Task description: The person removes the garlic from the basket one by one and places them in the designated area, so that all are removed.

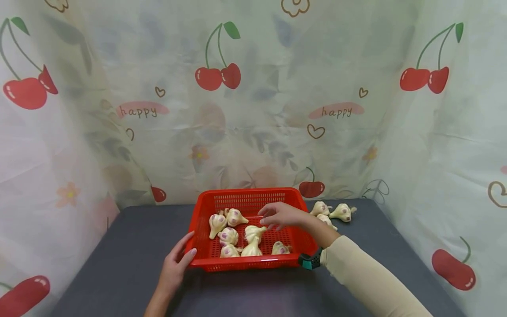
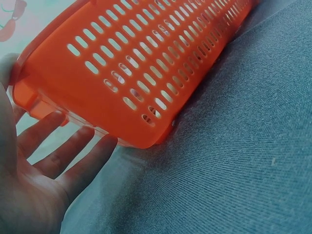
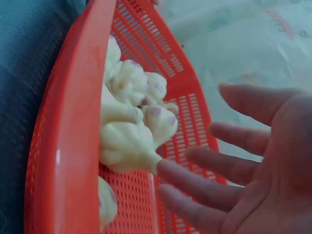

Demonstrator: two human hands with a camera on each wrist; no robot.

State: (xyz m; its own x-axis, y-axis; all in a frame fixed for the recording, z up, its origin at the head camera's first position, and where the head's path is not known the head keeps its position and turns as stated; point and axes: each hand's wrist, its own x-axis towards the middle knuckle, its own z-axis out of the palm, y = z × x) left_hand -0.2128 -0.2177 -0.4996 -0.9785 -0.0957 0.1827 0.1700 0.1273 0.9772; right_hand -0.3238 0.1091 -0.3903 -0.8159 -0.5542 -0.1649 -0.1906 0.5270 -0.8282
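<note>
A red plastic basket (image 1: pixel 253 261) with slotted walls holds several garlic bulbs (image 1: pixel 228 237), most of them in its left and middle part. My left hand (image 1: pixel 172 266) grips the basket at its front left corner. In the left wrist view its thumb is up at the rim and the fingertips (image 2: pixel 105 142) lie along the outer wall. Over the right half of the basket hovers my right hand (image 1: pixel 286 215), fingers spread and nothing in them. In the right wrist view those fingers lie close to the stem of a garlic bulb (image 3: pixel 127 146).
Just beyond the basket's right side, several more garlic bulbs (image 1: pixel 343 212) lie on the dark table (image 1: pixel 130 246). A printed curtain (image 1: pixel 253 145) with cherries hangs behind the table and along both sides.
</note>
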